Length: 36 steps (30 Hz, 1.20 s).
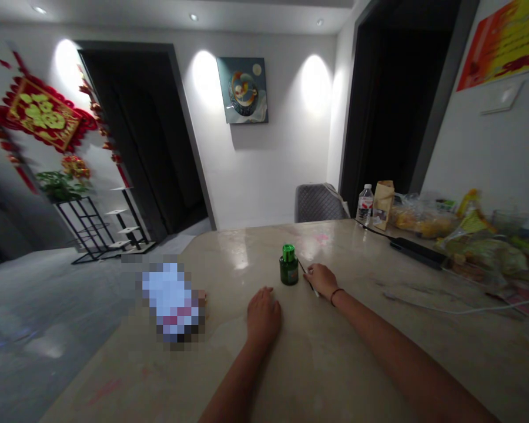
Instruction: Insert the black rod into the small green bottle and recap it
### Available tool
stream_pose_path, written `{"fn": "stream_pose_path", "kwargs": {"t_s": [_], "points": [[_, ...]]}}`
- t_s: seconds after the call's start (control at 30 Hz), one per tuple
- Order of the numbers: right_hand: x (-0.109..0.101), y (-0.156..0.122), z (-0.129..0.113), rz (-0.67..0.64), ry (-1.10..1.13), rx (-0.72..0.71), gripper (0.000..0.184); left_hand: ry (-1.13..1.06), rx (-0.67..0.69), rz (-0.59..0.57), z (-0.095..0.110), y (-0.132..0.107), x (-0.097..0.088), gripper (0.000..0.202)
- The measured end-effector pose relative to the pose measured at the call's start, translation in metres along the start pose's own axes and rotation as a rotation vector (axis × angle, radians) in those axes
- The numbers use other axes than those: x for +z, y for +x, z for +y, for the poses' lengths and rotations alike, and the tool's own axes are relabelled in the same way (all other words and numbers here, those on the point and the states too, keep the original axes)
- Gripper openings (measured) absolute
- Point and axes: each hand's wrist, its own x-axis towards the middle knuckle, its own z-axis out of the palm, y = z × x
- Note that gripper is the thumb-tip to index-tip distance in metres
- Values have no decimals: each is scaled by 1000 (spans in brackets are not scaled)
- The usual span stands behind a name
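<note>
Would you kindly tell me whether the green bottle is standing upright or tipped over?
Upright: the green bottle stands on its base, its bright green top uppermost.

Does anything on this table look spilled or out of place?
Yes: pinkish smudges mark the table near its left edge, like stains; I can't tell what made them. The green bottle stands upright beside the right hand, which pinches a thin stick; no spill shows around it.
</note>
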Motion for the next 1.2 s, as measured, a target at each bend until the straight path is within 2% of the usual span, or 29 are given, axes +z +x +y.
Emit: {"fn": "stream_pose_path", "kwargs": {"t_s": [0.2,0.3,0.43,0.53,0.63,0.77,0.87,1.0,1.13,1.2], "points": [[-3,10,2,6,35,8,29,-36,-2,3,1,1,-1,41],[-4,6,5,19,59,1,26,-115,-21,75,-1,3,-1,36],[-9,-8,12,198,102,-95,13,-151,-119,308,-4,3,-3,21],[-20,-19,17,350,125,-259,19,-116,-174,390,-4,2,-6,18],[-32,-29,21,379,121,-370,23,-107,-131,388,0,0,-9,30],[-42,-43,19,295,61,-443,25,-129,8,400,4,-3,-9,39],[-44,-51,13,215,15,-487,26,-144,52,393,3,-4,-9,39],[-41,-57,7,125,3,-554,24,-165,97,327,1,-6,-8,31],[-34,-61,2,96,163,-588,21,-192,165,245,2,-7,-9,27],[-31,-61,-2,132,331,-533,27,-196,188,188,3,-7,-9,26]]}}
